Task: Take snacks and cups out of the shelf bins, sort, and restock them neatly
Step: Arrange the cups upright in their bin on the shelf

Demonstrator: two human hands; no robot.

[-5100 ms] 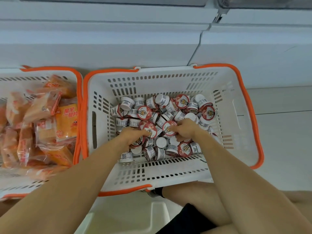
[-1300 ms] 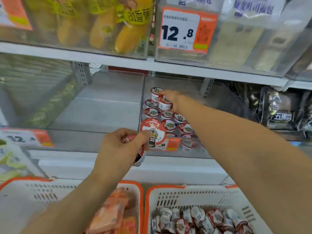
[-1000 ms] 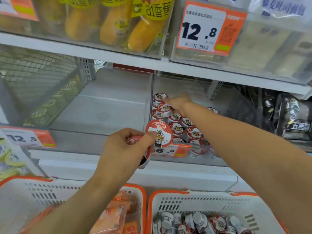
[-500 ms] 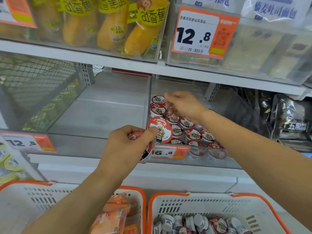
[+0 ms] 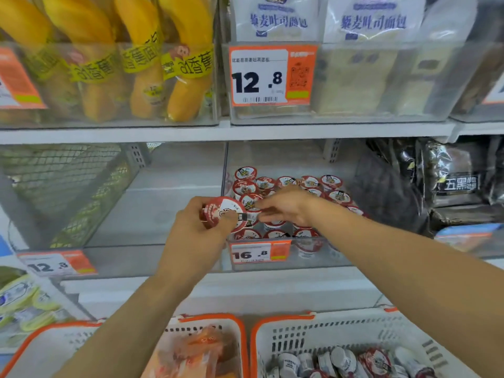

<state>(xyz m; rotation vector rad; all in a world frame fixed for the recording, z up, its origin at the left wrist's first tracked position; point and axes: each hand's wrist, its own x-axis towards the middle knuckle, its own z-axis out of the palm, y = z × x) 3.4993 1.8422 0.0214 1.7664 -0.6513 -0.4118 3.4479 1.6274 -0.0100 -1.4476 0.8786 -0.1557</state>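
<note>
My left hand (image 5: 195,230) grips a small stack of cups; the front one shows its red lid (image 5: 223,212). It is held in front of a clear shelf bin (image 5: 311,257) where several red-lidded cups (image 5: 330,181) stand in rows. My right hand (image 5: 287,207) is over the bin's front rows, fingertips reaching left to the rim of the held cup; I cannot tell whether they pinch it. Below, a white basket with an orange rim (image 5: 281,319) holds several loose cups (image 5: 373,360).
A second orange-rimmed basket (image 5: 207,317) at lower left holds orange snack packs (image 5: 201,347). A bare clear bin (image 5: 152,214) sits left of the cup bin, a wire mesh bin (image 5: 60,186) further left. Banana packs (image 5: 141,64) fill the upper shelf; black bags (image 5: 458,184) stand right.
My right hand has come back from the rear of the bin toward the cup in my left hand. My left hand has risen slightly with its cups. The view has tilted up.
</note>
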